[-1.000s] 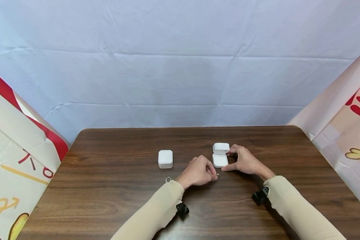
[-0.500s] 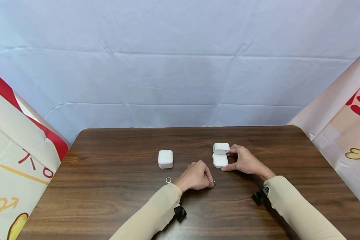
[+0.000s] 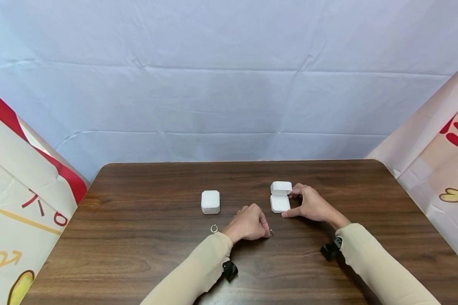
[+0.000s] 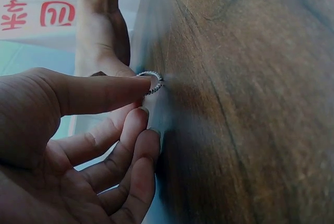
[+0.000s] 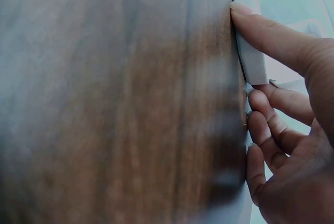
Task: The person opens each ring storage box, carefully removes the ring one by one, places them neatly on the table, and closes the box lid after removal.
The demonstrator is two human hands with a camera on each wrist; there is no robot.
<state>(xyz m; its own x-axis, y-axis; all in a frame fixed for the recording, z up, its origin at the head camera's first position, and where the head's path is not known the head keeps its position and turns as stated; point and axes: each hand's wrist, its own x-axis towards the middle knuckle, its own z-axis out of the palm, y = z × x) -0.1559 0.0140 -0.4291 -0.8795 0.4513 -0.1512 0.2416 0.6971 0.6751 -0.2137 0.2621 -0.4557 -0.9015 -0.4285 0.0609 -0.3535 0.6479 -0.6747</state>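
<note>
My left hand point(image 3: 249, 224) pinches a silver ring point(image 4: 159, 79) between thumb and forefinger. Small stones line its band, which stands on edge at the tabletop in the left wrist view. My right hand point(image 3: 313, 206) grips an open white ring box point(image 3: 280, 205) from its right side. Its thumb point(image 5: 271, 36) lies at the front corner, while the forefinger reaches the hinge side. The box lid point(image 3: 281, 187) stands up at the back, and the pale insert faces upward. In the head view the left fingers are just in front of the box.
A closed white ring box point(image 3: 210, 202) sits to the left on the brown wooden table point(image 3: 137, 241). Another silver ring point(image 3: 216, 229) lies beside the left sleeve point(image 3: 198, 262). A white cloth point(image 3: 229, 97) hangs behind the table, with printed cloths at both sides.
My left hand has drawn back from the open box towards the near side, slightly left, with the ring in its fingers. My right hand and both boxes have stayed put.
</note>
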